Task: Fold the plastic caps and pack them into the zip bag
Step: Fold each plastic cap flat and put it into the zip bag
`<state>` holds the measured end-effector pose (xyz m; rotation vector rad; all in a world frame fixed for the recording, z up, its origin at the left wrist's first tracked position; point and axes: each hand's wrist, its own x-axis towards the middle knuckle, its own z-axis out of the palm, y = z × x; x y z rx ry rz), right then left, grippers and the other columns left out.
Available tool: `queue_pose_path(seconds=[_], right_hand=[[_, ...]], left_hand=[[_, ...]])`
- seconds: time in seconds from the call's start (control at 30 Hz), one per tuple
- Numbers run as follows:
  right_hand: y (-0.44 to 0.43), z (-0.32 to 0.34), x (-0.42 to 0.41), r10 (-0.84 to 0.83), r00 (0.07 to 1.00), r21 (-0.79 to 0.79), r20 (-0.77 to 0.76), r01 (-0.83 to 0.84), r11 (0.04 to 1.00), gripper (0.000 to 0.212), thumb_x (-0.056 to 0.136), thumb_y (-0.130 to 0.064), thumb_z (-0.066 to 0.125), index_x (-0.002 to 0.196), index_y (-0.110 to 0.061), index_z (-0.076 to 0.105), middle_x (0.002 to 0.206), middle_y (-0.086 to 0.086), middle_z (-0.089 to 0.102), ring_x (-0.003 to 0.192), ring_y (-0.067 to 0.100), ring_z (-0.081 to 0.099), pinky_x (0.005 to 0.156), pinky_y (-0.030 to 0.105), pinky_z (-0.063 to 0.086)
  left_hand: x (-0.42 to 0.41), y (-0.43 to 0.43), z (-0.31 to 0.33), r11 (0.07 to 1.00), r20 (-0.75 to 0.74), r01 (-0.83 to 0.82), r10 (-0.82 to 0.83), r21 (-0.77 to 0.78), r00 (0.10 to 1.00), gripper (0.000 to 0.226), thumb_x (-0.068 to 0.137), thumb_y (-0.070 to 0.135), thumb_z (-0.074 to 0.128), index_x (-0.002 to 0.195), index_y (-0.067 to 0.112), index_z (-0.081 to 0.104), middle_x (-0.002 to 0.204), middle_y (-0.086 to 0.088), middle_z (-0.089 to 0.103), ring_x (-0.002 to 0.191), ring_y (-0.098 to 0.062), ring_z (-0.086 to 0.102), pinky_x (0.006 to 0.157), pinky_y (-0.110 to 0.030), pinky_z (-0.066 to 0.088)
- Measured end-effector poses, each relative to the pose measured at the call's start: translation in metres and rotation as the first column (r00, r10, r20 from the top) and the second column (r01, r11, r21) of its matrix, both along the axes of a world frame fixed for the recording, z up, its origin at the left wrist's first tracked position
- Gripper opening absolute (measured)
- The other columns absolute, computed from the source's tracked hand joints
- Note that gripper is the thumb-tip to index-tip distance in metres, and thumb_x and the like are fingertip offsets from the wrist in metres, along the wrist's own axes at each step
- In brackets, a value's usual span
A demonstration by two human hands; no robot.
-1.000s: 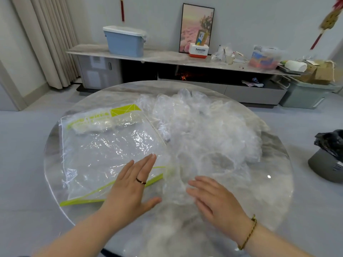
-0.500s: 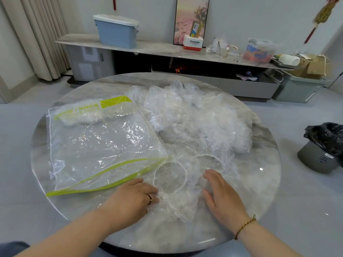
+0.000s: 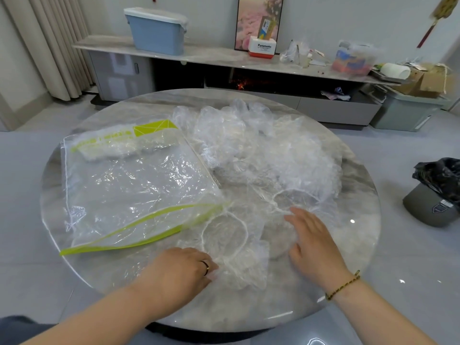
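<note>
Hands pinch and press a plastic cap; Panasonic box behind.

Pale grey wall across top of frame; beige pleated curtain upper left; light grey tiled floor, evenly lit. Long low grey cabinet with marble-look top along the wall; on it a blue lidded plastic bin, a framed pink picture, a white-and-red Panasonic box; clutter and a brown cardboard box at its right end. Orange glow in the dark recess below. Round glossy grey marble-look table centre frame; grey waste bin with black liner at right edge.
</note>
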<state>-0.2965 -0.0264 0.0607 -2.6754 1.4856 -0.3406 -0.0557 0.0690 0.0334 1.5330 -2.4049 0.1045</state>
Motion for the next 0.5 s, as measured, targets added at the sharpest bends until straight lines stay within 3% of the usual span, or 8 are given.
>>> queue_pose_path(seconds=[0.07, 0.13, 0.2, 0.27, 0.3, 0.37, 0.43, 0.5], right_hand=[[0.022, 0.006, 0.011, 0.199, 0.979, 0.029, -0.047, -0.198, 0.980, 0.055, 0.065, -0.011, 0.041, 0.119, -0.015, 0.049, 0.124, 0.007, 0.059, 0.120, 0.022, 0.046, 0.109, 0.024, 0.015], [0.045, 0.000, 0.018, 0.352, 0.927, 0.108, -0.125, -0.340, 0.934, 0.056, 0.061, -0.026, 0.035, 0.116, -0.021, 0.045, 0.116, -0.003, 0.064, 0.114, 0.013, 0.043, 0.106, 0.025, 0.017], [0.060, -0.002, 0.022, 0.426, 0.883, 0.211, -0.196, -0.386, 0.898, 0.058, 0.061, -0.046, 0.034, 0.114, -0.027, 0.043, 0.113, -0.015, 0.064, 0.113, 0.006, 0.042, 0.105, 0.026, 0.021], [0.063, -0.005, 0.023, 0.445, 0.863, 0.260, -0.241, -0.384, 0.886, 0.063, 0.059, -0.066, 0.029, 0.111, -0.032, 0.041, 0.109, -0.023, 0.062, 0.109, -0.003, 0.046, 0.100, 0.023, 0.033], [0.060, -0.004, 0.023, 0.423, 0.875, 0.245, -0.234, -0.368, 0.897, 0.064, 0.059, -0.071, 0.027, 0.109, -0.034, 0.040, 0.107, -0.024, 0.062, 0.104, -0.007, 0.050, 0.096, 0.020, 0.036], [0.054, -0.002, 0.023, 0.384, 0.904, 0.213, -0.188, -0.345, 0.914, 0.054, 0.061, -0.066, 0.030, 0.103, -0.035, 0.045, 0.101, -0.024, 0.065, 0.095, -0.008, 0.055, 0.094, 0.020, 0.036], [0.047, -0.004, 0.023, 0.378, 0.920, 0.159, -0.099, -0.361, 0.919, 0.036, 0.064, -0.048, 0.037, 0.087, -0.035, 0.061, 0.093, -0.020, 0.068, 0.087, -0.005, 0.057, 0.087, 0.016, 0.040], [0.042, -0.004, 0.022, 0.349, 0.936, 0.169, -0.053, -0.336, 0.926, 0.029, 0.063, -0.036, 0.038, 0.065, -0.030, 0.066, 0.086, -0.019, 0.069, 0.077, -0.002, 0.063, 0.072, 0.011, 0.044]], left_hand=[[-0.002, 0.008, -0.001, 0.997, 0.018, -0.067, 0.068, -0.045, 0.998, 0.082, 0.099, 0.037, 0.000, 0.057, 0.037, 0.070, 0.068, 0.031, 0.063, 0.047, 0.007, 0.057, 0.037, -0.007, 0.039], [-0.006, 0.017, 0.009, 0.992, 0.038, -0.113, 0.111, 0.051, 0.993, 0.078, 0.098, 0.040, 0.000, 0.061, 0.042, 0.068, 0.069, 0.034, 0.062, 0.048, 0.012, 0.055, 0.039, -0.006, 0.038], [-0.010, 0.022, 0.020, 0.984, -0.007, -0.098, 0.100, 0.145, 0.995, 0.071, 0.084, 0.054, -0.002, 0.087, 0.044, 0.068, 0.087, 0.031, 0.065, 0.072, 0.012, 0.060, 0.056, -0.008, 0.043], [-0.012, 0.027, 0.018, 0.952, -0.080, -0.126, 0.154, 0.277, 0.985, 0.093, 0.059, 0.060, -0.015, 0.120, 0.040, 0.053, 0.118, 0.021, 0.059, 0.104, 0.000, 0.055, 0.079, -0.016, 0.040], [-0.013, 0.026, 0.020, 0.922, -0.062, -0.153, 0.187, 0.356, 0.980, 0.100, 0.053, 0.060, -0.019, 0.125, 0.038, 0.047, 0.122, 0.017, 0.056, 0.109, -0.004, 0.053, 0.083, -0.019, 0.038], [-0.013, 0.025, 0.024, 0.924, -0.081, -0.148, 0.188, 0.354, 0.979, 0.101, 0.050, 0.063, -0.016, 0.126, 0.038, 0.046, 0.124, 0.018, 0.055, 0.111, -0.004, 0.051, 0.086, -0.019, 0.038], [-0.007, 0.025, 0.022, 0.957, -0.143, -0.106, 0.149, 0.271, 0.978, 0.092, 0.053, 0.068, -0.001, 0.124, 0.041, 0.049, 0.122, 0.025, 0.054, 0.112, 0.001, 0.052, 0.086, -0.013, 0.037], [-0.002, 0.020, 0.021, 0.966, -0.034, -0.095, 0.106, 0.240, 0.994, 0.067, 0.060, 0.065, 0.021, 0.102, 0.038, 0.067, 0.100, 0.025, 0.063, 0.092, 0.005, 0.062, 0.077, -0.008, 0.041]])
